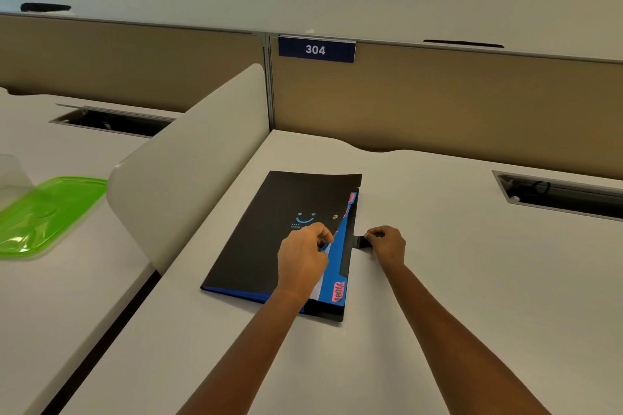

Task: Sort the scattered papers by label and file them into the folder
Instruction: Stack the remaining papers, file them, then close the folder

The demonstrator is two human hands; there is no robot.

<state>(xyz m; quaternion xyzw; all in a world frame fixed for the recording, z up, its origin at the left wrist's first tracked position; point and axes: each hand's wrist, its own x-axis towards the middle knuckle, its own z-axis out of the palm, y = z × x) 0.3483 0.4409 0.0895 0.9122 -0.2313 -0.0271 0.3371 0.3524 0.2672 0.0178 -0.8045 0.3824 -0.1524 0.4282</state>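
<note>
A black folder with a blue smiley on its cover lies flat on the white desk. Blue dividers stick out along its right edge, one carrying a pink handwritten label. My left hand pinches the cover's right edge and holds it slightly raised. My right hand grips the folder's black closure strap, which reaches out past the right edge. No loose papers show on the desk.
A rounded white divider panel stands left of the folder. On the neighbouring desk lies a green lid beside a clear container. A cable slot opens at the right. The tan partition behind bears a "304" sign.
</note>
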